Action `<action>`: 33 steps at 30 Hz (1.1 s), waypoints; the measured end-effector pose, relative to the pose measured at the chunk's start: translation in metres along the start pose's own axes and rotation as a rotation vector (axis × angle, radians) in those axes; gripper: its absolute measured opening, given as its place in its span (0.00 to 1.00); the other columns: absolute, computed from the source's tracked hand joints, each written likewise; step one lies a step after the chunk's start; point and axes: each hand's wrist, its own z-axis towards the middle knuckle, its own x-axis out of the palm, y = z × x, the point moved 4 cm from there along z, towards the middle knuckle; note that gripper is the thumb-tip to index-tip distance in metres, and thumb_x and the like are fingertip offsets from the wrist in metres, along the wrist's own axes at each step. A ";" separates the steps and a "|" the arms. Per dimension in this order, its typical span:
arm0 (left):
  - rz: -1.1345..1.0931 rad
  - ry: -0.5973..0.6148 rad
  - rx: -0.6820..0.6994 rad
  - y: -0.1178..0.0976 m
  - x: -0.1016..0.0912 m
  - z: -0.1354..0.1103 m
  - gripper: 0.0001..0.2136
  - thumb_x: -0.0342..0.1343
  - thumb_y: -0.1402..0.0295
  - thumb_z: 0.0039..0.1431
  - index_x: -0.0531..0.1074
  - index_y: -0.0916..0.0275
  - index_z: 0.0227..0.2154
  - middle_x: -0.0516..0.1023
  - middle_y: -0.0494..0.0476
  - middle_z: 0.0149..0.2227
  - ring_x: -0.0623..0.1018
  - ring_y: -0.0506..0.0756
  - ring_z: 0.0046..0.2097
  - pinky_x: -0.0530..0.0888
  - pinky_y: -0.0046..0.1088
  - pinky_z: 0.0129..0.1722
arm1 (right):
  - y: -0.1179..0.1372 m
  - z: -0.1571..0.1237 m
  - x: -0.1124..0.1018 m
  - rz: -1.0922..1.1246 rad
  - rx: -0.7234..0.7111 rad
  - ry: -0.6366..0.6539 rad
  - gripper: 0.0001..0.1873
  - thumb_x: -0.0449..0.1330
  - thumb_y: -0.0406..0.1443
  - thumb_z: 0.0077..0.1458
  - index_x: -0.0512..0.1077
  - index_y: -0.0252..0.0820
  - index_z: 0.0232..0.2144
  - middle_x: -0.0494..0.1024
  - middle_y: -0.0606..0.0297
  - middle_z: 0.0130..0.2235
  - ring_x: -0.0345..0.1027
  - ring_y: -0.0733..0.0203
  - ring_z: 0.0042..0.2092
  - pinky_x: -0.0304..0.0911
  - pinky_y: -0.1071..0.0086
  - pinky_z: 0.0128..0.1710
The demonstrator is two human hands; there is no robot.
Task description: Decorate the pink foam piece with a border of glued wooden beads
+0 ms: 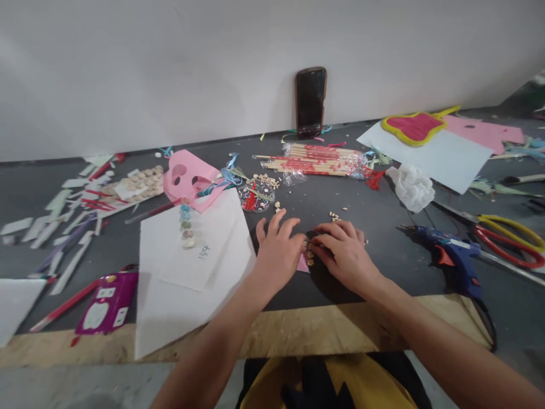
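My left hand (276,247) is over the dark tabletop, with thumb and index finger pinched together and the other fingers raised. Facing it, my right hand (347,250) also pinches, its fingertips almost meeting the left ones. Between the fingertips is a short row of small beige flower-shaped pieces (310,258), and both hands touch its upper end. A piece of pink paper (302,263) lies partly hidden beside my left thumb. Several loose beige pieces (334,216) lie just beyond my right hand. What exactly each fingertip grips is mostly covered.
White sheets (170,301) and a pink mask (185,176) lie left. Bundled sticks (315,161) lie behind, below a leaning phone (310,101). To the right are a blue glue gun (451,250), scissors (506,233) and crumpled white tissue (412,186). A purple pouch (108,301) sits front left.
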 end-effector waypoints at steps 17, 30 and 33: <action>0.036 -0.074 0.002 -0.007 -0.011 -0.013 0.10 0.48 0.72 0.62 0.75 0.57 0.37 0.71 0.56 0.55 0.58 0.65 0.63 0.52 0.57 0.58 | -0.005 -0.003 -0.009 -0.032 -0.051 -0.065 0.10 0.56 0.37 0.60 0.78 0.49 0.35 0.77 0.63 0.47 0.60 0.49 0.51 0.53 0.55 0.45; 0.056 -0.070 0.196 -0.019 0.001 -0.028 0.11 0.49 0.69 0.64 0.72 0.53 0.45 0.76 0.51 0.53 0.58 0.65 0.64 0.48 0.59 0.57 | -0.009 -0.013 -0.009 -0.119 -0.027 -0.051 0.07 0.58 0.38 0.57 0.77 0.47 0.35 0.77 0.63 0.48 0.59 0.48 0.51 0.53 0.54 0.46; 0.044 -0.075 0.189 -0.018 0.002 -0.028 0.10 0.49 0.70 0.64 0.71 0.54 0.45 0.77 0.49 0.52 0.59 0.64 0.64 0.48 0.58 0.57 | -0.019 -0.014 -0.025 -0.142 0.004 -0.141 0.08 0.58 0.40 0.58 0.77 0.48 0.34 0.77 0.63 0.46 0.61 0.49 0.50 0.54 0.55 0.45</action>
